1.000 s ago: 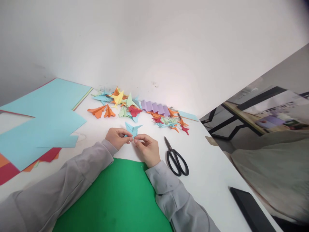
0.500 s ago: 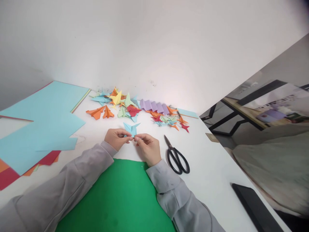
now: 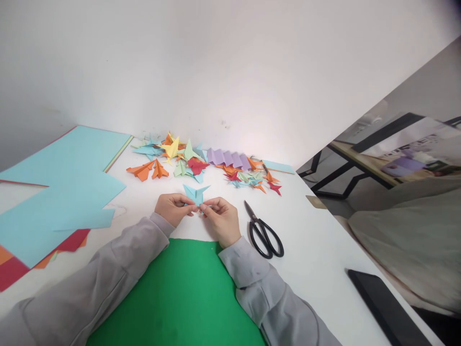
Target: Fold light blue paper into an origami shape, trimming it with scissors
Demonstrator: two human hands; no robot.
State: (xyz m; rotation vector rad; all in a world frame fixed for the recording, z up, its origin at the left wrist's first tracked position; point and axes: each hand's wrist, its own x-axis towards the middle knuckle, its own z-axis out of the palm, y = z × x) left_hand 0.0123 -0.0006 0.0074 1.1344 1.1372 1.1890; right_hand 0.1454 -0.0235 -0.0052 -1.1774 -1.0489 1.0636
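A small light-blue folded paper plane (image 3: 196,194) is pinched at its near end between my two hands, its pointed wings spread away from me. My left hand (image 3: 175,208) grips the left side with thumb and forefinger. From the right, my right hand (image 3: 222,218) pinches the same end, the fingertips of both hands almost touching. My fingers cover the near tip of the plane. Below my hands lies a green sheet (image 3: 180,293) on the white table. Black-handled scissors (image 3: 262,233) rest just right of my right hand, blades pointing away.
Along the wall lie a heap of colourful folded paper planes (image 3: 173,148), a pleated purple paper (image 3: 227,158) and smaller folded pieces (image 3: 248,180). Light-blue sheets (image 3: 75,187) cover the left side. A black flat device (image 3: 382,302) lies near the right edge.
The view has shifted slightly. Both hands keep their pinch on the light-blue paper plane, with only a tiny movement of the fingers.
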